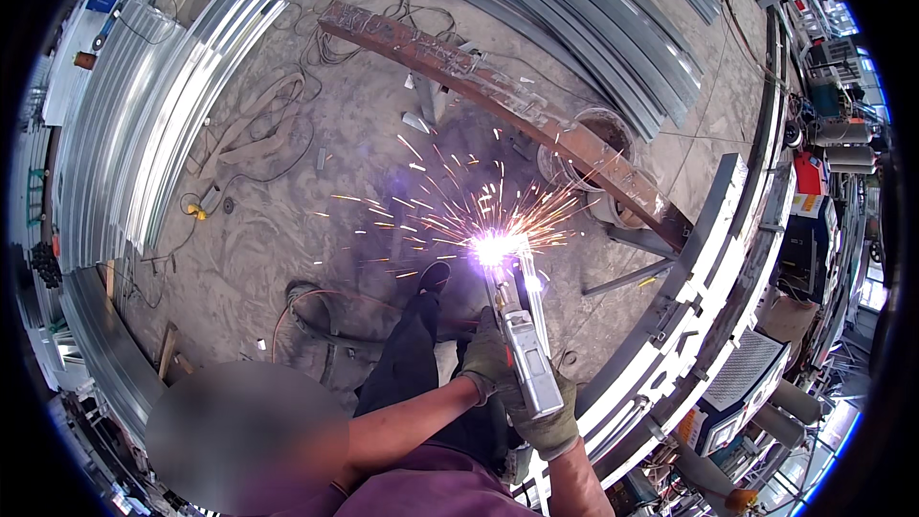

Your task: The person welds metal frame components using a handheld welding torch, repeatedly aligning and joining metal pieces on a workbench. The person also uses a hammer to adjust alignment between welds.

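A blinding white-violet welding arc point(498, 247) burns ahead of my hands, throwing orange sparks outward. My gloved left hand point(486, 354) is closed around what looks like a welding torch point(496, 289), whose thin front end points into the glare. Beside it, my gloved right hand point(548, 421) grips a long silver metal bracket point(532, 364) from below and the right. The bracket's far end reaches the arc, where glare hides the joint. Both gloves are greyish green, and their fingers are partly covered.
A rusty steel beam point(459, 77) slants across ahead, past round buckets point(605, 124). Galvanized profiles point(182, 124) lie stacked at left, with more long profiles point(584, 10) at the far right. Cables point(321, 311) coil near my foot point(435, 276). A metal rail point(661, 325) runs along the right.
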Available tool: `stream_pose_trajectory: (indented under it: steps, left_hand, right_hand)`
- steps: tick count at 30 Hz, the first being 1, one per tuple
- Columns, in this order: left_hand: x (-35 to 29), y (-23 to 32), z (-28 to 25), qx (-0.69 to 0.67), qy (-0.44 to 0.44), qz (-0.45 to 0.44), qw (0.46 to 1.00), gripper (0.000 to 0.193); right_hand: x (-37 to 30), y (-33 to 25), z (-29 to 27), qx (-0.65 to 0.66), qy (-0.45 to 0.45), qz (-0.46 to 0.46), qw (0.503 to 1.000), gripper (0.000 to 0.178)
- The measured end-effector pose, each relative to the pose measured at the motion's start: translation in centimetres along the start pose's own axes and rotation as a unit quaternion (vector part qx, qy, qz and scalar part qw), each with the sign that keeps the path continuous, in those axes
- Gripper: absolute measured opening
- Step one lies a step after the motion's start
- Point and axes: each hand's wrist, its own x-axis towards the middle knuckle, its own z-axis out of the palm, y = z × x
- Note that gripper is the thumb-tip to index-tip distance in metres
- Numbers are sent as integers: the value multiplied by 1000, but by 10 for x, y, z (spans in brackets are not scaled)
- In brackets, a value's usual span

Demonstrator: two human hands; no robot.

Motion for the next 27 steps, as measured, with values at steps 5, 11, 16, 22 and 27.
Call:
stream_pose_trajectory:
  steps: [5,11,16,22,27]
  left_hand:
    - [-3,1,-1,-119,-17,-47,992,85]
    - [-1,-8,-4,-149,-22,-57,987,91]
    - [-1,-9,-6,-157,-9,-51,986,95]
    - [3,-25,-20,98,-2,24,995,77]
    - [-88,125,6,243,28,102,964,50]
  right_hand:
    - [-1,0,-1,9,-24,29,999,35]
    - [-3,7,6,-8,19,-20,1000,35]
    - [-5,9,11,0,23,-18,1000,40]
    - [-7,-6,12,8,10,-2,1000,39]
    - [-27,-4,7,231,129,157,951,43]
